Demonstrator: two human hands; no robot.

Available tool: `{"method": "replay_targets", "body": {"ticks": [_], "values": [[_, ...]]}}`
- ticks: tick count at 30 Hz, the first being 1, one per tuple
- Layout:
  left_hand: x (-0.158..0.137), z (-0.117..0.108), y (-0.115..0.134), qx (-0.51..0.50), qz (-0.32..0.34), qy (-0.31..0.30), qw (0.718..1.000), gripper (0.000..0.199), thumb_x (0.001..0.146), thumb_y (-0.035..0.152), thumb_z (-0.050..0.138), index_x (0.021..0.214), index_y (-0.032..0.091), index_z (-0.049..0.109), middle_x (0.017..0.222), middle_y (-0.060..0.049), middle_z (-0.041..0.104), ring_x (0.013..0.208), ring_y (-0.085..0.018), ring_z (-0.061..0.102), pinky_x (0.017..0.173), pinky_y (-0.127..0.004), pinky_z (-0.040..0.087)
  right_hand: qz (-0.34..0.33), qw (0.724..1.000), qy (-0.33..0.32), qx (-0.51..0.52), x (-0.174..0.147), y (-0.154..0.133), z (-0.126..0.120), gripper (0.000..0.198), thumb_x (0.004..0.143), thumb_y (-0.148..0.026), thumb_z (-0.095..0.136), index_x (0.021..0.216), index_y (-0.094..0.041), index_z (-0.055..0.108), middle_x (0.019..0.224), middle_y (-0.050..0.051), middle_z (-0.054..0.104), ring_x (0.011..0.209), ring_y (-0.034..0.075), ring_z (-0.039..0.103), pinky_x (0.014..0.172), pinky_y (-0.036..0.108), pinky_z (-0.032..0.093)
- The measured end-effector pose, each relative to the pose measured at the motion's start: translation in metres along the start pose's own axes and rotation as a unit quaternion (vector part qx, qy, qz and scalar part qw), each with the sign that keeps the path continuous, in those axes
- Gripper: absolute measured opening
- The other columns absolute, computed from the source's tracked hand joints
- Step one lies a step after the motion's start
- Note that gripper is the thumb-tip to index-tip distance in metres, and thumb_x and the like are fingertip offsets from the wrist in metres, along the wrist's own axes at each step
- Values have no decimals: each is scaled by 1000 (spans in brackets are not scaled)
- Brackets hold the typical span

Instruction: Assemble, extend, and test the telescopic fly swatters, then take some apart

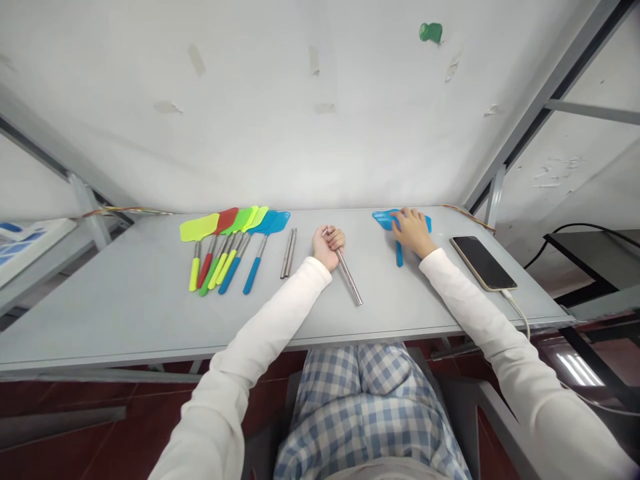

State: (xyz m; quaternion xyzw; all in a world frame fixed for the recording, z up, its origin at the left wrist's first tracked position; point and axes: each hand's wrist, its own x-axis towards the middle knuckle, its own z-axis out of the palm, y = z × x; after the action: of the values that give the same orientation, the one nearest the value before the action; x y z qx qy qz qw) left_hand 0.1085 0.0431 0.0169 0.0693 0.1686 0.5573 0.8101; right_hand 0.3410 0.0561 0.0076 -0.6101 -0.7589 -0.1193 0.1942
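Observation:
In the middle of the table, my left hand (329,247) is closed round a slim silver metal rod (351,281), whose lower end slants toward the front right. My right hand (415,231) reaches palm down over a blue fly swatter head (384,219), touching it with its fingers apart. The hand covers the middle of that head. Just below the fingers lies a blue handle (399,254); whether it joins the head is hidden. Left of my left hand, two more metal rods (289,253) lie side by side.
Several fly swatters (233,247) in yellow, red, green and blue lie overlapping at the left. A phone (483,263) with a white cable rests at the right. The grey table (150,320) backs onto a white wall, with metal frame posts at both ends.

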Motion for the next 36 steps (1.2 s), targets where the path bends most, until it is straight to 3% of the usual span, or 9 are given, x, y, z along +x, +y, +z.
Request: {"method": "replay_targets", "body": {"ticks": [3, 9, 14, 17, 22, 26, 30, 33, 36], "values": [[-2, 0, 0, 12, 4, 11, 1000, 34, 94, 25, 31, 61, 20, 30, 50, 8, 18, 36, -3, 17, 32, -14, 16, 146, 988, 0, -41, 1, 35, 13, 42, 87, -25, 35, 117, -8, 58, 114, 25, 57, 108, 38, 49, 88, 56, 35], [-2, -1, -1, 18, 8, 11, 1000, 34, 94, 25, 30, 61, 20, 30, 50, 8, 18, 36, -3, 18, 32, -14, 16, 190, 980, -63, -6, 3, 65, 22, 39, 89, -24, 34, 116, -13, 60, 120, 21, 58, 110, 36, 49, 93, 59, 31], [-1, 0, -2, 9, 21, 10, 1000, 34, 94, 26, 32, 60, 20, 30, 49, 9, 18, 36, -3, 19, 33, -14, 17, 114, 993, -3, 7, 2, 36, 10, 41, 94, -33, 30, 116, -16, 60, 122, 19, 55, 112, 33, 45, 95, 55, 31], [1, 0, -1, -10, 33, 10, 999, 34, 94, 25, 32, 61, 19, 31, 49, 8, 20, 37, -2, 22, 35, -12, 21, -20, 999, -14, 24, -2, 6, 2, 42, 95, -42, 30, 112, -21, 61, 113, 14, 57, 105, 30, 48, 89, 46, 37], [4, -3, 3, -14, 45, 19, 999, 34, 94, 26, 32, 61, 19, 32, 50, 8, 22, 39, -2, 25, 37, -11, 24, -131, 989, -73, 9, -11, -6, 2, 36, 90, -36, 41, 114, -15, 58, 104, 15, 57, 99, 29, 52, 89, 43, 41], [5, -4, 5, 7, 56, 31, 998, 33, 94, 26, 33, 61, 19, 33, 52, 7, 23, 39, -2, 26, 38, -12, 25, -143, 982, -110, 55, -13, 21, 8, 32, 87, -22, 41, 115, -17, 56, 104, 13, 55, 94, 25, 56, 88, 42, 45], [5, -4, 6, -6, 61, 18, 998, 33, 93, 25, 33, 61, 19, 34, 52, 7, 23, 40, -3, 27, 39, -13, 26, -87, 989, -105, 49, -12, 35, 4, 31, 85, -18, 44, 112, -16, 58, 106, 14, 52, 93, 25, 56, 85, 41, 45], [7, -1, 6, -8, 74, 12, 997, 33, 93, 26, 33, 61, 19, 34, 51, 7, 24, 41, -3, 29, 41, -13, 28, -79, 992, -74, 69, -15, 13, -7, 26, 89, -27, 44, 105, -15, 62, 103, 15, 55, 93, 26, 55, 86, 40, 42], [10, 1, 7, 18, 121, 39, 992, 33, 93, 27, 34, 61, 19, 34, 51, 8, 25, 41, -3, 29, 44, -13, 29, -138, 971, -92, 169, -23, -29, -17, 37, 95, -43, 36, 100, -18, 63, 90, 8, 60, 84, 19, 56, 81, 32, 41]]}}
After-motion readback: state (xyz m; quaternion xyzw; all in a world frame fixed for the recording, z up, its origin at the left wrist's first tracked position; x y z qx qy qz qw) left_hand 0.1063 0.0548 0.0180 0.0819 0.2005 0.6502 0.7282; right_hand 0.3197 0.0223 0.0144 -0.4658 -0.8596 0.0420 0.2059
